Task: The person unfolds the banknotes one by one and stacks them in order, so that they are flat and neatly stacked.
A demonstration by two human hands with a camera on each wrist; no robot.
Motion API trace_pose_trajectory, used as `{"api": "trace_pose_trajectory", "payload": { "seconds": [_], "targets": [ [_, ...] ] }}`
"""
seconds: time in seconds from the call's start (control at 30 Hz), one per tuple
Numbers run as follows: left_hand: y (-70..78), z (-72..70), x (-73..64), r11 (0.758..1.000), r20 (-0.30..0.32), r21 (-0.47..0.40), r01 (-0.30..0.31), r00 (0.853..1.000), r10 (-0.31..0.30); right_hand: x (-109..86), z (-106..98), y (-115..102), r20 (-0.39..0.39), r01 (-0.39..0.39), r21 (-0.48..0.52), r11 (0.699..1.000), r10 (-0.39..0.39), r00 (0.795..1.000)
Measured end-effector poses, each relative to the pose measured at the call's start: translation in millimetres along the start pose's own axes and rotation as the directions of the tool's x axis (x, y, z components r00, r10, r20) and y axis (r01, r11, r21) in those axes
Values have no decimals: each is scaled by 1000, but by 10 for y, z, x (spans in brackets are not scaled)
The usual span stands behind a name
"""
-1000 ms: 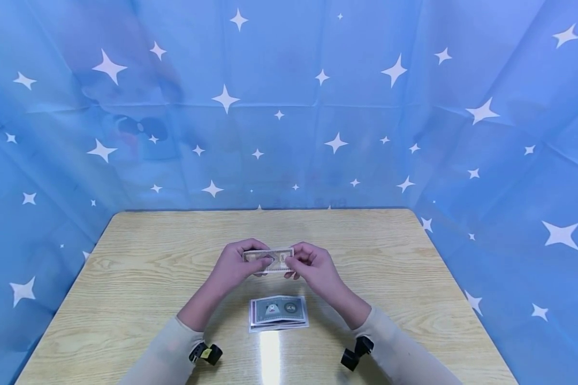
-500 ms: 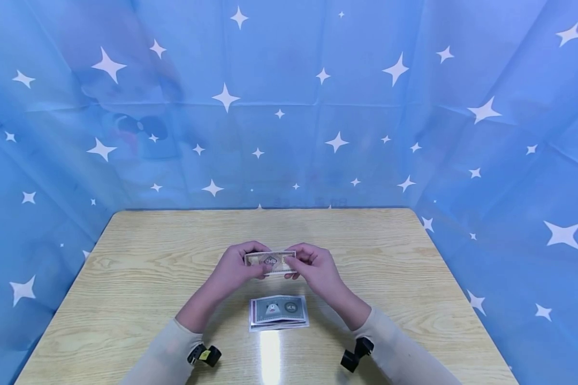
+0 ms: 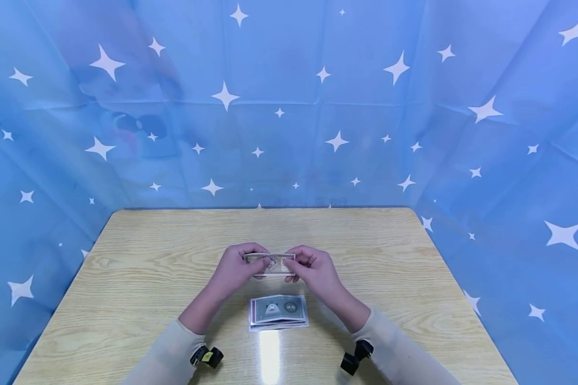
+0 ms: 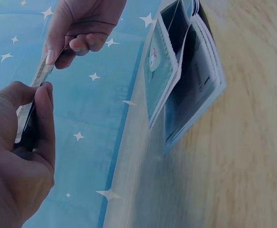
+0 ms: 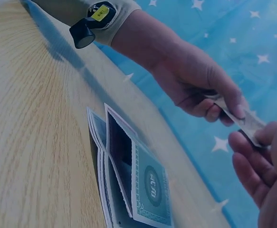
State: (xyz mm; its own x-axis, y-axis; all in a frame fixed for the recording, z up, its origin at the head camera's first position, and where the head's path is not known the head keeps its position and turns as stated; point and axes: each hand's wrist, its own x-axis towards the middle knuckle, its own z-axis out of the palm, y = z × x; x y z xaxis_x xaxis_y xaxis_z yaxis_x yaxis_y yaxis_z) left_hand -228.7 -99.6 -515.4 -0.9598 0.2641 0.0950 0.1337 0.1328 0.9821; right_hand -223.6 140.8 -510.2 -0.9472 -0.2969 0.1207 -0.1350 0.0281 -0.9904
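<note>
A brownish play banknote (image 3: 278, 270) is stretched level between both hands above the table. My left hand (image 3: 234, 267) pinches its left end, thumb on the printed face and fingers behind. At the opposite end my right hand (image 3: 318, 270) grips it between thumb and fingers. The wrist views show the note (image 5: 247, 124) nearly edge-on, clear of the tabletop. Nearer to me lies a stack of banknotes (image 3: 279, 312), a green one with a white character and a round emblem on top. In the left wrist view the stack's notes (image 4: 162, 71) look creased and fanned apart.
The pale wood table (image 3: 149, 267) reaches back to a blue curtain (image 3: 289, 133) with white stars. A bright reflection lies on the wood in front of the stack. Black wrist cameras (image 3: 356, 357) sit on both sleeves.
The left thumb has shifted along the note's face, uncovering and covering parts of the print. Both hands and the note have dipped slightly. The stack stays in place.
</note>
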Motion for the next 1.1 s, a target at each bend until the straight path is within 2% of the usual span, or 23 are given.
{"api": "trace_pose_trajectory", "payload": {
  "seconds": [0.3,0.6,0.7,0.9,1.1],
  "targets": [
    [-14,-5,-49,1000,-17,2,21,1000,-21,-29,-42,6,-10,-10,-14,1000,10,1000],
    [-64,-8,-194,996,-35,66,56,998,-54,-122,-112,54,-9,-69,-22,997,69,998],
    [-82,-27,-260,995,-36,82,63,998,-60,-162,-141,74,-8,-90,-72,993,89,996],
    [-105,-64,-381,992,31,105,64,997,-67,-284,-210,115,55,-142,-178,974,154,987],
    [-104,-63,-458,991,105,124,59,992,-72,-392,-224,133,80,-186,-177,966,203,976]
  ]
}}
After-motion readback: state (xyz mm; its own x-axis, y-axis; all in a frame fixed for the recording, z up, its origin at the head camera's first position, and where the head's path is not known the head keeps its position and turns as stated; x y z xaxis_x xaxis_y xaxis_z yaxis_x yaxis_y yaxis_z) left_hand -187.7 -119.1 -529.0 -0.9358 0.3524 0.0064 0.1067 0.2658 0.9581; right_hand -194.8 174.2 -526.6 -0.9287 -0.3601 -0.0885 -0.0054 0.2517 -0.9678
